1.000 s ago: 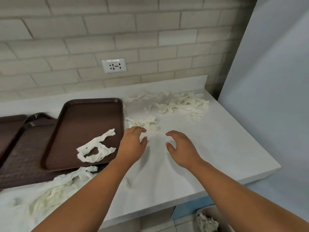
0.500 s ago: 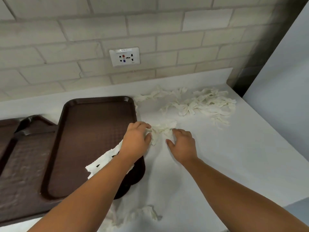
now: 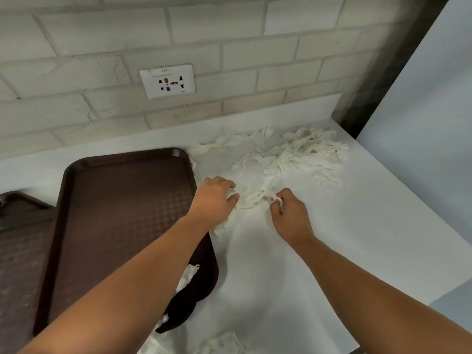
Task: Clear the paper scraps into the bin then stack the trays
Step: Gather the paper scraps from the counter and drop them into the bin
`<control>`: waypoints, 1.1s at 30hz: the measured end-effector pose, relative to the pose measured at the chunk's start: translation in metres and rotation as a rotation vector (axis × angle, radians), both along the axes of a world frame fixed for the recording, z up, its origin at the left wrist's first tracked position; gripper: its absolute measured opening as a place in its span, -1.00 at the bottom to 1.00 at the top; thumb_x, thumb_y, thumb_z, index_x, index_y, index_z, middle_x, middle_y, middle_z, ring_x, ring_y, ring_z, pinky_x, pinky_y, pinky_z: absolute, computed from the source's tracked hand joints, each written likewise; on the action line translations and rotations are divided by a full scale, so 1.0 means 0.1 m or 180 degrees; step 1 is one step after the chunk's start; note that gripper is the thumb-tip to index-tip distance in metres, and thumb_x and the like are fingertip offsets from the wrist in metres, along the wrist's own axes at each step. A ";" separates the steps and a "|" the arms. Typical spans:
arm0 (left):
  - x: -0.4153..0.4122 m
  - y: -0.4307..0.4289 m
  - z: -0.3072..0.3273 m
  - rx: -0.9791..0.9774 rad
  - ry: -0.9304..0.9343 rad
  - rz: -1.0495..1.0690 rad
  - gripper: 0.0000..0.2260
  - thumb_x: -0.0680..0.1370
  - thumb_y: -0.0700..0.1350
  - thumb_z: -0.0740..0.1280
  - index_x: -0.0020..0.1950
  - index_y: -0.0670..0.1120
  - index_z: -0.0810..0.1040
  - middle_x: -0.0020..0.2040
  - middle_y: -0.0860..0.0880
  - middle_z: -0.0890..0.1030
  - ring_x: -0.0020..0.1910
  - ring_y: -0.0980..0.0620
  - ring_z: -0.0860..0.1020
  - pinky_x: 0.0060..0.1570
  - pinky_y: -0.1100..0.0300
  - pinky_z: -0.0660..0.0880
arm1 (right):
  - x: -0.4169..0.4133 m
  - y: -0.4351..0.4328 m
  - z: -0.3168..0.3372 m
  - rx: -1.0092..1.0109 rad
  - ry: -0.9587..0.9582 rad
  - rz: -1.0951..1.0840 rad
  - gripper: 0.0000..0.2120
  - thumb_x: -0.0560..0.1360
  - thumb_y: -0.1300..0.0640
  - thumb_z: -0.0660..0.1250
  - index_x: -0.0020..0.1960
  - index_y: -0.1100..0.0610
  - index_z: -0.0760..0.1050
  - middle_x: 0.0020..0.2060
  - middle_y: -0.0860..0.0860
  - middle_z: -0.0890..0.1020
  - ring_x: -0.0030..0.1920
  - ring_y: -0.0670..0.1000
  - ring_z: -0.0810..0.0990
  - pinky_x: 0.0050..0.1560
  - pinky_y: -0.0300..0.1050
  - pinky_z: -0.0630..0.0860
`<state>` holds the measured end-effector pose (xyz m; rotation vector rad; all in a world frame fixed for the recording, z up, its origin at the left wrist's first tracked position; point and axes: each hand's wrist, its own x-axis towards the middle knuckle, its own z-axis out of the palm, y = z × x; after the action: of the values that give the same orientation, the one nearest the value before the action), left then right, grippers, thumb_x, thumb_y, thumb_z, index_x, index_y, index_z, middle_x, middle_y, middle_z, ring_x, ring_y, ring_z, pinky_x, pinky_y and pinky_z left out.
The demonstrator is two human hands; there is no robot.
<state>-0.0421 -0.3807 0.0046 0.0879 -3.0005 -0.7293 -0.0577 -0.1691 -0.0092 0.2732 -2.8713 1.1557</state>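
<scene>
Small clump of paper scraps (image 3: 255,198) on the counter (image 3: 357,226), just right of the brown tray (image 3: 122,213), and both hands are on it! The left hand (image 3: 214,200) curls its fingers over one end, while the right hand (image 3: 291,215) pinches a strip at the other. A bigger pile (image 3: 301,154) lies beyond the tray's far right corner. Another scrap (image 3: 187,277) rests on the tray itself, and a second tray (image 3: 23,238) shows at its left side.

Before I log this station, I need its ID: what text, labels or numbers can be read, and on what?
"BPP-1", slightly blurred: top edge of the white wall socket plate.
Tiny mark at that plate's lower right corner: too small to read.
Brown tray and paper scraps: no text seen.
</scene>
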 end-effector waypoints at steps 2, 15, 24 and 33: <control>-0.09 0.09 -0.03 -0.0159 -0.0168 -0.0199 -0.61 0.60 0.16 0.26 0.36 0.03 0.51 0.34 0.01 0.50 0.31 -0.07 0.39 0.32 0.01 0.36 | -0.01 0.09 0.07 -0.0039 -0.0021 -0.0065 -0.90 0.60 0.15 0.14 -0.03 0.16 0.38 -0.36 0.05 0.51 -0.35 0.00 0.47 -0.33 -0.11 0.38; -0.33 0.52 -0.11 -0.1167 -0.0447 -0.0614 -0.78 0.64 0.14 0.19 0.17 0.15 0.57 0.12 0.07 0.60 0.10 -0.02 0.44 0.03 0.10 0.31 | 0.02 0.64 0.18 -0.0126 0.0183 -0.0474 -0.73 0.60 0.18 0.23 0.27 0.21 0.50 0.18 0.08 0.60 0.19 0.06 0.56 0.19 -0.29 0.35; -0.28 0.66 0.20 0.0407 0.0081 -0.0062 -0.87 0.60 0.02 0.34 0.02 0.01 0.64 -0.09 0.10 0.67 -0.08 0.12 0.60 0.02 0.21 0.50 | 0.06 1.02 0.37 -0.0307 0.0157 -0.0735 -0.86 0.62 0.15 0.19 -0.11 0.15 0.39 -0.35 -0.03 0.54 -0.44 -0.12 0.44 -0.41 -0.28 0.31; -0.16 1.42 0.75 0.2929 -0.0304 0.0191 -0.71 0.67 0.06 0.21 0.16 -0.13 0.56 -0.33 0.00 0.27 -0.40 0.08 0.35 0.02 -0.03 0.64 | 0.27 1.57 0.68 -0.0659 0.0226 -0.0600 -0.78 0.62 0.00 0.23 -0.01 0.14 0.31 -0.42 -0.02 0.38 -0.46 -0.05 0.30 -0.45 -0.31 0.30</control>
<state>-0.0577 -0.2385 0.0795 0.2431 -2.4430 -2.0457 -0.0308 -0.0121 0.0586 0.0343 -2.6216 1.3605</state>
